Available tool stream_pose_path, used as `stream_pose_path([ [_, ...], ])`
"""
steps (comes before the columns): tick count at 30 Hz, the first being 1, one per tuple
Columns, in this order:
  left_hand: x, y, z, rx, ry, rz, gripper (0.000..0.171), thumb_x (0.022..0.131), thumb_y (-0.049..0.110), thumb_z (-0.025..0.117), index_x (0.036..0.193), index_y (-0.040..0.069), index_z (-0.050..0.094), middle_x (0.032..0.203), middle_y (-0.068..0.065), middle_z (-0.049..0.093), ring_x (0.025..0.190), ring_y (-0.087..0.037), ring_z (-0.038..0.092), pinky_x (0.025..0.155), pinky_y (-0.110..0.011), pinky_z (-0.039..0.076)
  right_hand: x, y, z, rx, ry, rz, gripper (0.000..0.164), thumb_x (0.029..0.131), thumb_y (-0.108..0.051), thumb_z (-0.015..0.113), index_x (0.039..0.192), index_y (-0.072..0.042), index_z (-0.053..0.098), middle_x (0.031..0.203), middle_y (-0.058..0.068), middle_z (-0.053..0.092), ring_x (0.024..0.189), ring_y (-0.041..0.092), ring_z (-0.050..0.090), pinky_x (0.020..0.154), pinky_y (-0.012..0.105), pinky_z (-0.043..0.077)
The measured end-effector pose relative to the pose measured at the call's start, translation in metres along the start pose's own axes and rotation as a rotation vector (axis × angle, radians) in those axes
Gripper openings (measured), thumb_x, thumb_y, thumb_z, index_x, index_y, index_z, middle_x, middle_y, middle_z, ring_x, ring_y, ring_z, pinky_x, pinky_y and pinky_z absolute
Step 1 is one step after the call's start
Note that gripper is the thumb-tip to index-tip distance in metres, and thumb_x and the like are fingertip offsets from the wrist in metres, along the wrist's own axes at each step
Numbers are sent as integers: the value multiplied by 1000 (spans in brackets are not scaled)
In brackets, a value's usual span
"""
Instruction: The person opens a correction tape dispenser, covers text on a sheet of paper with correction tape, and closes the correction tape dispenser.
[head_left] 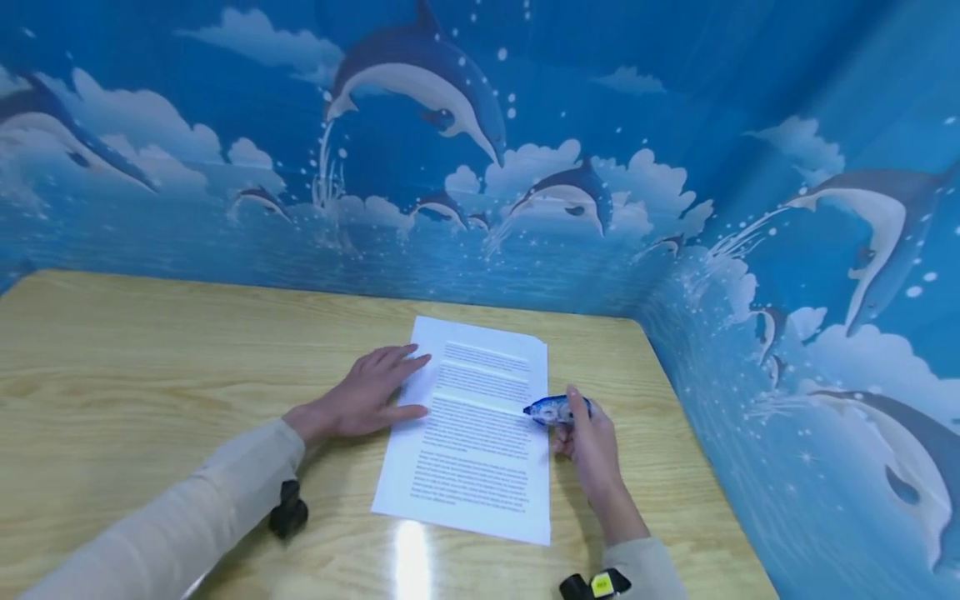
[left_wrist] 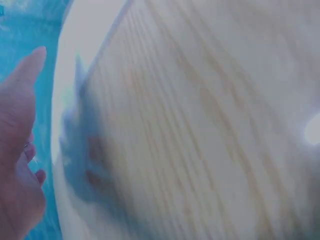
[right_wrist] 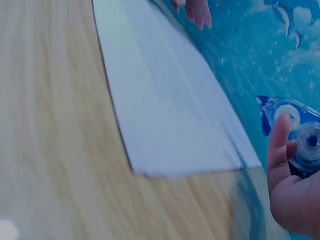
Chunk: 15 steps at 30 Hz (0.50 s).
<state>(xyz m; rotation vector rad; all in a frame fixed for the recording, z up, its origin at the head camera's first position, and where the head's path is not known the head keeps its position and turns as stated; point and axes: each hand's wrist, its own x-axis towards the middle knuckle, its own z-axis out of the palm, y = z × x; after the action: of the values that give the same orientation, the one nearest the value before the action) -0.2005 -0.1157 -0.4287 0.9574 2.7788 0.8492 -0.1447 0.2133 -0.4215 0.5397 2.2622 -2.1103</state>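
A sheet of printed paper [head_left: 480, 467] lies on the wooden table, with a few bright white bands running across its upper lines of text. My left hand [head_left: 367, 392] rests at the sheet's left edge, fingers spread and fingertips over its margin. On the right, my right hand [head_left: 596, 450] grips a blue, see-through correction tape dispenser [head_left: 553, 410] between thumb and fingers. The dispenser's tip points left over the right side of the text. In the right wrist view, the two round spools inside the correction tape dispenser [right_wrist: 295, 130] show, with the thumb lying across it.
The wooden table [head_left: 187, 358] reaches back to a blue wall covering [head_left: 300, 242] with dolphins, which also runs down the right side. A small black device [head_left: 288, 508] hangs at the left sleeve, and another device [head_left: 596, 585] sits at the right wrist.
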Motion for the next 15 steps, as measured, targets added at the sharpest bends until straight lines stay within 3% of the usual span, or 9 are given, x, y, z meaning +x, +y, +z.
stream_pose_path([
  [5, 5, 24, 3, -47, 12, 56, 70, 97, 41, 67, 151, 3, 45, 147, -19, 51, 137, -37, 45, 113, -56, 35, -15, -4, 7, 66, -45, 8, 49, 104, -48, 51, 112, 0, 58, 73, 3, 54, 56, 9, 50, 49, 20, 47],
  [10, 7, 44, 13, -197, -31, 70, 65, 96, 37, 70, 146, 1, 51, 128, -13, 63, 116, -27, 60, 100, -45, 50, -27, -7, 17, 96, -79, -13, 37, 105, -41, 53, 100, -4, 54, 74, 3, 55, 57, 9, 51, 44, 19, 44],
  [15, 11, 58, 25, -369, -24, 90, 54, 92, 32, 76, 133, -1, 63, 111, -8, 70, 98, -19, 66, 87, -33, 55, -38, -12, 26, 70, -124, -20, 38, 106, -42, 51, 97, -5, 50, 73, 4, 55, 58, 10, 51, 44, 19, 43],
])
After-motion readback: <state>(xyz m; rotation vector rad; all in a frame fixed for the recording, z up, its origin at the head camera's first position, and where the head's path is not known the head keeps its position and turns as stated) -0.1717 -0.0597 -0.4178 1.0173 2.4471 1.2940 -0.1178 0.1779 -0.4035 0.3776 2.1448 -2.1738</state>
